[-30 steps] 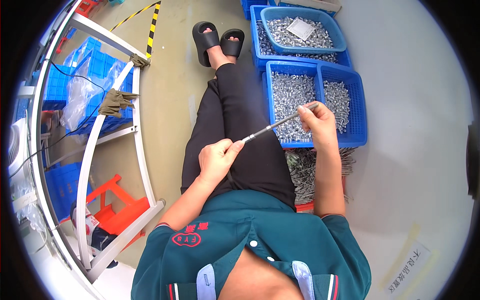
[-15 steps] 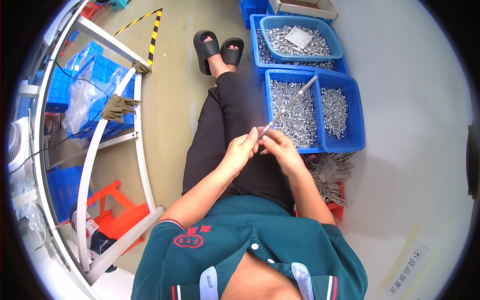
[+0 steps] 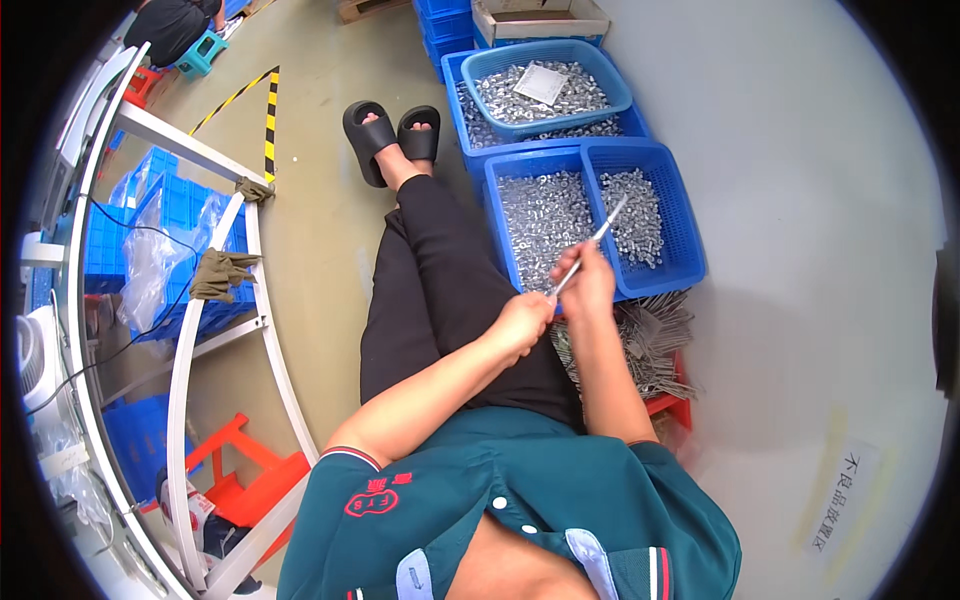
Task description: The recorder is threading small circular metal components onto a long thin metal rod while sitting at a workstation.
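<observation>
My hands have drawn closer to my lap since a second ago, when my right hand was stretched out over the bins. Now my right hand (image 3: 585, 285) pinches a thin, straight, shiny metal rod (image 3: 590, 248), fingers curled tight around its lower part; the rod slants up toward the upper right of the frame. My left hand (image 3: 520, 325) is closed in a loose fist at the rod's bottom end. Behind, right of centre, a blue plastic mesh basket (image 3: 690, 255) holds heaps of small glittering metal parts (image 3: 545, 215).
</observation>
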Tool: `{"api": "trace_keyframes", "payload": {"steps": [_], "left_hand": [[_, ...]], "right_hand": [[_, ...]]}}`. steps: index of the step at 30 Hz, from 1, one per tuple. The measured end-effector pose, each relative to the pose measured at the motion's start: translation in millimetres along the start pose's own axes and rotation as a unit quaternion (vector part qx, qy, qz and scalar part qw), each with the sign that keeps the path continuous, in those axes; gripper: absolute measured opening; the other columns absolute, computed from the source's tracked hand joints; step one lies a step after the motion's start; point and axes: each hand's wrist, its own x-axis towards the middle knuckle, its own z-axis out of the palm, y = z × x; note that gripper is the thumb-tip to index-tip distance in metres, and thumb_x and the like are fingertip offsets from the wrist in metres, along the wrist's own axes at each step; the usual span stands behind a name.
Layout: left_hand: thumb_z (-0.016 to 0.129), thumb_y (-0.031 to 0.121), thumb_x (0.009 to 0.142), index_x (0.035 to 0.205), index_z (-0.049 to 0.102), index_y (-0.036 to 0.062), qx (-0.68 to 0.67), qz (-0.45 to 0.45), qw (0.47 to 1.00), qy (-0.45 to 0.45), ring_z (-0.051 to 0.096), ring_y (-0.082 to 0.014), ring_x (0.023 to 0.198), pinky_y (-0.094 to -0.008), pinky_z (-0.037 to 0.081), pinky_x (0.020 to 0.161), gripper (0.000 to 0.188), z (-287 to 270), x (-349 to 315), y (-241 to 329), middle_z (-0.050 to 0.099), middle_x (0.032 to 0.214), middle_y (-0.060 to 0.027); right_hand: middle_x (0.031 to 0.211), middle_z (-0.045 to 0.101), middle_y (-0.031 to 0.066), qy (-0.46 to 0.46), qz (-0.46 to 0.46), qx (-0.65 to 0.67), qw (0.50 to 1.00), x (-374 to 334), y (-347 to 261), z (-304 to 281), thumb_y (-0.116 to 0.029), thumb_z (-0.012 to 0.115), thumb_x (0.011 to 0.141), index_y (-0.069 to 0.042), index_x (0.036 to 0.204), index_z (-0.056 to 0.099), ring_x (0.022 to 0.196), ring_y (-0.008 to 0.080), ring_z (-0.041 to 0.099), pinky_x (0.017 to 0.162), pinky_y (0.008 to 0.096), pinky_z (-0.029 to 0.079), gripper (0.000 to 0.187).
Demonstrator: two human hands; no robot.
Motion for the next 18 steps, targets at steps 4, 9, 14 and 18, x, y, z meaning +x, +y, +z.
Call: {"api": "trace_keyframes", "payload": {"steps": [4, 9, 14, 18], "left_hand": [[0.044, 0.031, 0.093, 0.073, 0.043, 0.0138, -0.036, -0.052, 0.998, -0.018, 0.022, -0.0047, 0.038, -0.0218, 0.015, 0.034, 0.027, 14, -4, -18, 0.031, 0.054, 0.0057], [0.043, 0.031, 0.094, 0.073, 0.042, 0.0136, -0.039, -0.104, 0.989, -0.093, 0.019, -0.0031, 0.039, -0.0202, 0.013, 0.034, 0.027, 0, -39, -41, 0.028, 0.053, 0.0072], [0.049, 0.032, 0.091, 0.069, 0.043, 0.0143, -0.015, -0.031, 0.999, -0.023, 0.019, -0.0012, 0.038, -0.0199, 0.013, 0.034, 0.029, -37, -56, -42, 0.029, 0.051, 0.0086], [0.046, 0.037, 0.093, 0.067, 0.042, 0.0133, -0.049, 0.046, 0.996, 0.061, 0.019, -0.0011, 0.038, -0.0188, 0.013, 0.035, 0.036, -62, -54, -49, 0.029, 0.050, 0.0084]], "right_hand": [[0.065, 0.044, 0.0028, 0.033, 0.061, 0.010, 0.998, 46, -37, -30, -0.030, 0.041, 0.096, -0.008, 0.079, 0.045, 0.053, 0.0124, 0.041, 0.046, 0.0272, 0.036, 0.028], [0.063, 0.049, -0.0002, 0.058, 0.093, 0.030, 0.994, 103, -86, -77, -0.045, 0.042, 0.092, -0.007, 0.077, 0.051, 0.051, 0.0097, 0.044, 0.045, 0.0239, 0.038, 0.042], [0.063, 0.050, 0.0000, 0.081, 0.052, 0.009, 0.995, 101, -100, -72, -0.050, 0.042, 0.091, -0.006, 0.077, 0.056, 0.051, 0.0088, 0.045, 0.046, 0.0221, 0.040, 0.048], [0.067, 0.053, 0.0007, -0.051, -0.010, -0.221, 0.974, 55, -64, -26, -0.020, 0.056, 0.087, -0.004, 0.088, 0.058, 0.053, 0.0080, 0.049, 0.044, 0.0214, 0.041, 0.016]]}}
